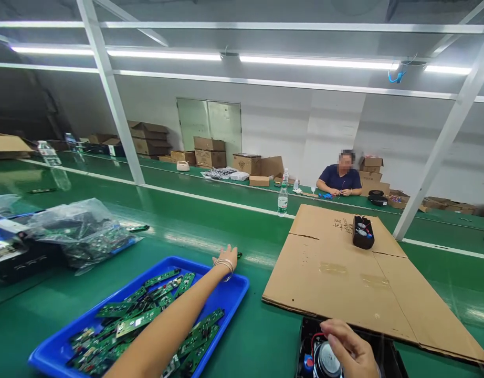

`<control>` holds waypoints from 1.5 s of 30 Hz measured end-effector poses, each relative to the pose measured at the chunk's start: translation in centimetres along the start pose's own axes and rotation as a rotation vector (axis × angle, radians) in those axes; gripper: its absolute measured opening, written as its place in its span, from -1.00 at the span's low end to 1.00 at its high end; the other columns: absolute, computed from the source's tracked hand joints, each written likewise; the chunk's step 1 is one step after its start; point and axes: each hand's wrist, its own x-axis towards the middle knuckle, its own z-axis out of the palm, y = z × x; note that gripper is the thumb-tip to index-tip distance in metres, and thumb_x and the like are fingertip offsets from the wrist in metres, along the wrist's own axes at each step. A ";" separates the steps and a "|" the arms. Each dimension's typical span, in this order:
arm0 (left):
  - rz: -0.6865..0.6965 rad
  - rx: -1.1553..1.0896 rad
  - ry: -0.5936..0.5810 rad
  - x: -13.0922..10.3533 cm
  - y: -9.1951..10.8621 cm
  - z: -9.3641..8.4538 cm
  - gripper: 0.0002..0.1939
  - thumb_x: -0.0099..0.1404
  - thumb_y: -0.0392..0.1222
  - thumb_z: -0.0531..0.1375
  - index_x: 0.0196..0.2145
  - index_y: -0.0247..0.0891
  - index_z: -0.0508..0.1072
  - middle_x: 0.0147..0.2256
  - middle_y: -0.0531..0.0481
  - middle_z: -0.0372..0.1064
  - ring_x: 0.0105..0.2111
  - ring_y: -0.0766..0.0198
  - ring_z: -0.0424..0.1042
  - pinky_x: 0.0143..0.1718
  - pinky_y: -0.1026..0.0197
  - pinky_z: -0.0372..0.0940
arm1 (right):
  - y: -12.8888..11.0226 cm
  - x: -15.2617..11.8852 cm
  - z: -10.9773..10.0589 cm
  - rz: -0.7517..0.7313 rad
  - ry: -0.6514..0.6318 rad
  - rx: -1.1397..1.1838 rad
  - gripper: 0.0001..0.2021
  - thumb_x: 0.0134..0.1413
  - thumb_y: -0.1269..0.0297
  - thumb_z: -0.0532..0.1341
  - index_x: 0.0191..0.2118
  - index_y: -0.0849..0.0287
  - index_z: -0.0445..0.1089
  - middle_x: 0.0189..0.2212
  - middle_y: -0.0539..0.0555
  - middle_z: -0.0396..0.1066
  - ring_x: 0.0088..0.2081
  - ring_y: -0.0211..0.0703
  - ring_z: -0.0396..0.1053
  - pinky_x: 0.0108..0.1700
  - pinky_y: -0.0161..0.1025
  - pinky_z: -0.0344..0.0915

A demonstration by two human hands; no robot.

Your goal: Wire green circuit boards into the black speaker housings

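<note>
My left hand [225,257] stretches over the far right corner of a blue plastic tray [238,294], its fingers apart. The end of a small dark green circuit board [239,255] shows right beside the fingers; the hand hides the rest. Inside the tray lie many loose green circuit boards [137,321]. My right hand [350,346] hovers over an open black speaker housing [305,328], thumb and fingers close together. Next to the fingertips loops a red wire [316,336]. Whether the fingers hold it is unclear. Below them sits a round silver speaker [329,361].
Flattened cardboard [324,283] carries another black speaker box [363,232]. Bagged circuit boards [96,231] lie at left, near a single board [138,228]. A water bottle [282,202] stands ahead. Across the green surface a person [340,176] sits working. White posts [112,94] rise between.
</note>
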 end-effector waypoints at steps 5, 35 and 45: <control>-0.139 0.001 -0.054 1.3 -0.5 0.6 -0.69 0.22 -0.17 0.11 -0.07 -0.25 0.28 -0.05 -0.08 0.25 -0.10 0.12 0.30 -0.14 -0.05 0.25 | 1.0 0.6 -1.2 -0.029 -0.187 -0.151 -0.75 -0.07 0.17 0.17 -0.25 0.10 0.45 -0.26 0.14 0.42 -0.26 -0.07 0.38 -0.25 -0.23 0.34; 0.083 -1.166 -0.754 -16.5 12.9 -0.7 -0.54 0.01 0.10 0.21 -0.23 -0.29 0.43 -0.28 -0.11 0.48 -0.20 0.07 0.40 -0.13 0.08 0.24 | -1.7 0.9 0.8 0.285 0.184 0.640 -0.63 -0.41 0.17 0.40 -0.40 0.15 0.30 -0.62 -0.08 0.32 -0.56 -0.33 0.23 -0.51 -0.39 0.11; 0.123 -1.041 -0.833 -18.1 14.0 -1.7 -0.50 -0.06 0.16 0.23 -0.27 -0.27 0.49 -0.36 -0.03 0.47 -0.33 0.19 0.35 -0.35 0.26 0.25 | -3.5 -0.4 0.0 -0.057 0.006 -0.246 -0.81 0.02 0.31 0.07 -0.51 0.20 0.37 -0.57 -0.01 0.26 -0.52 -0.30 0.17 -0.48 -0.36 0.08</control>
